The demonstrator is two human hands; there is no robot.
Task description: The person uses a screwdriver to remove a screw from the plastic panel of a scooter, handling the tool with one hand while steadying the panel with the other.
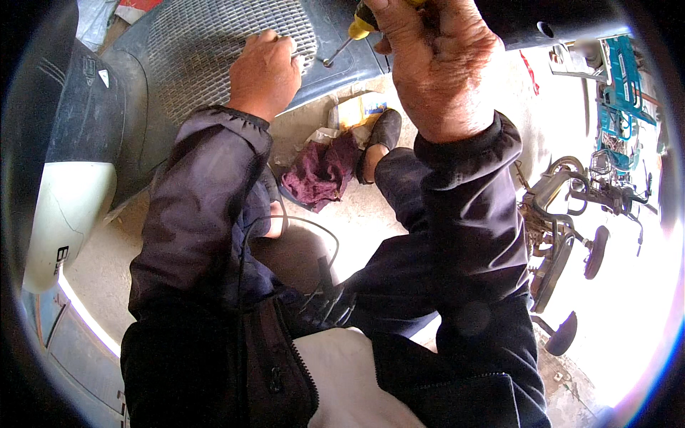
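Note:
My right hand (449, 68) is wrapped round the yellow and black handle of a screwdriver (359, 28). Its thin metal shaft slants down to the left, and the tip meets a small round screw or screw hole (327, 63) in the dark plastic floorboard (349, 68) of what looks like a scooter. Close by on the left, my left hand (265, 75) rests on the ribbed grey foot mat (193, 53) with its fingers curled in. Whatever those fingers may hold is hidden from view.
A crumpled maroon cloth (325, 170) lies on the ground between my feet, beside a yellow and white package (360, 110). A dark shoe (385, 130) is on my foot. Bicycles or scooters (560, 235) stand at the right. A white rounded panel (68, 214) is at the left.

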